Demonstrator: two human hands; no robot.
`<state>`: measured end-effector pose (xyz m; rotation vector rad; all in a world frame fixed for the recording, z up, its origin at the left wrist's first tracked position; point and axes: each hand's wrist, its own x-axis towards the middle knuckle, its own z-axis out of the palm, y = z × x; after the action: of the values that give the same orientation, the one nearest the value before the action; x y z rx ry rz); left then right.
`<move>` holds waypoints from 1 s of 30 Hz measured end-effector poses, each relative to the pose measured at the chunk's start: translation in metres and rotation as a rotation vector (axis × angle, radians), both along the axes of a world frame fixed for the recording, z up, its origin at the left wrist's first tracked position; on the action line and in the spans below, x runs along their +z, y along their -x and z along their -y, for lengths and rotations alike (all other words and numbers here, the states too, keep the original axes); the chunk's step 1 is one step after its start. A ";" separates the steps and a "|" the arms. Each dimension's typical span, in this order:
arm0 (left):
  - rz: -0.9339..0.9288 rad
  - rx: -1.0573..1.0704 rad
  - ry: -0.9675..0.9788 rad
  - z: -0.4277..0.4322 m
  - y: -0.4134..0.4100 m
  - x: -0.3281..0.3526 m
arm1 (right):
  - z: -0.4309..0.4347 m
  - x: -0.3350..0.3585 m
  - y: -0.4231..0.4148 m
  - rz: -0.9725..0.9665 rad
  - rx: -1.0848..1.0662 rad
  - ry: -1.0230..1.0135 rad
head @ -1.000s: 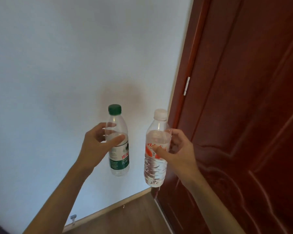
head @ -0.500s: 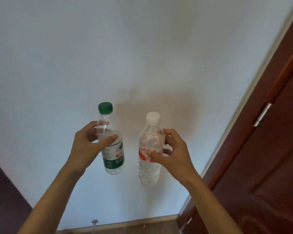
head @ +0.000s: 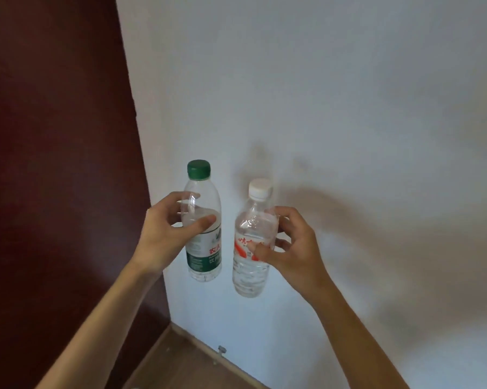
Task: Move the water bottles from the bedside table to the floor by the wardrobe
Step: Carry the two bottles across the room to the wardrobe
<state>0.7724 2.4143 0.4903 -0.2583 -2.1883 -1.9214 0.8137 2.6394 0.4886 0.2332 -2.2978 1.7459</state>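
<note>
I hold two clear plastic water bottles upright in the air in front of a white wall. My left hand [head: 163,237] grips the green-capped bottle [head: 204,254], which has a green and white label. My right hand [head: 292,248] grips the white-capped bottle [head: 249,273], which has a red and white label. The two bottles hang side by side, a small gap between them. A tall dark red-brown wardrobe side [head: 57,164] fills the left of the view, just left of my left hand.
A strip of brown wooden floor [head: 186,369] shows at the bottom, in the corner between the wardrobe and the wall. A pale skirting board [head: 236,366] runs along the wall's foot, with a small metal door stop [head: 221,350] on it.
The view has swung left: the red-brown door on the right has left the frame and the dark wardrobe now fills the left. Both hands keep their grip on the bottles.
</note>
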 end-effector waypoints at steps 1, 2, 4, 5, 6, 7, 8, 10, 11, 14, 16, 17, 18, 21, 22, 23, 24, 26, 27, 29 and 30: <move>-0.003 0.034 -0.002 0.007 0.001 -0.001 | 0.007 -0.003 0.011 0.006 0.046 -0.004; -0.007 0.068 -0.005 0.014 0.001 -0.002 | 0.014 -0.006 0.023 0.010 0.092 -0.005; -0.007 0.146 -0.017 0.025 -0.001 -0.002 | 0.025 -0.012 0.043 0.025 0.188 0.001; -0.005 0.187 -0.019 0.030 -0.002 -0.002 | 0.031 -0.014 0.053 0.031 0.234 0.005; -0.002 0.228 -0.015 0.034 -0.004 -0.002 | 0.036 -0.016 0.062 0.035 0.277 0.011; 0.003 0.266 -0.005 0.037 -0.007 -0.002 | 0.041 -0.019 0.071 0.039 0.319 0.017; 0.009 0.304 0.003 0.041 -0.009 -0.003 | 0.046 -0.021 0.079 0.041 0.361 0.019; 0.023 0.377 0.017 0.045 -0.013 -0.006 | 0.055 -0.026 0.092 0.052 0.435 0.013; 0.033 0.416 0.027 0.047 -0.016 -0.009 | 0.059 -0.029 0.098 0.059 0.466 0.013; 0.060 0.538 0.043 0.048 -0.024 -0.016 | 0.068 -0.040 0.113 0.089 0.537 0.034; 0.077 0.605 0.048 0.046 -0.031 -0.024 | 0.074 -0.048 0.119 0.118 0.585 0.050; 0.085 0.633 0.047 0.044 -0.034 -0.027 | 0.077 -0.052 0.122 0.131 0.610 0.052; 0.090 0.660 0.041 0.041 -0.038 -0.030 | 0.080 -0.055 0.124 0.138 0.632 0.047; 0.101 0.733 0.025 0.037 -0.049 -0.040 | 0.091 -0.063 0.129 0.153 0.673 0.046; 0.104 0.754 0.016 0.037 -0.052 -0.042 | 0.095 -0.066 0.129 0.160 0.683 0.053; 0.105 0.773 0.008 0.038 -0.055 -0.045 | 0.098 -0.068 0.130 0.168 0.692 0.060; 0.106 0.789 0.005 0.040 -0.057 -0.047 | 0.102 -0.071 0.131 0.178 0.701 0.067; 0.112 0.815 0.008 0.045 -0.059 -0.051 | 0.110 -0.074 0.133 0.195 0.713 0.074; 0.112 0.826 0.009 0.049 -0.060 -0.052 | 0.113 -0.076 0.134 0.192 0.717 0.073; 0.120 0.839 0.013 0.056 -0.061 -0.055 | 0.120 -0.079 0.135 0.181 0.724 0.065; 0.124 0.843 0.018 0.060 -0.061 -0.055 | 0.124 -0.080 0.136 0.178 0.719 0.066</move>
<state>0.8337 2.3545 0.4349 0.6899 -1.9070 -1.4429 0.6776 2.5158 0.4084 1.0367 -2.4484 2.2243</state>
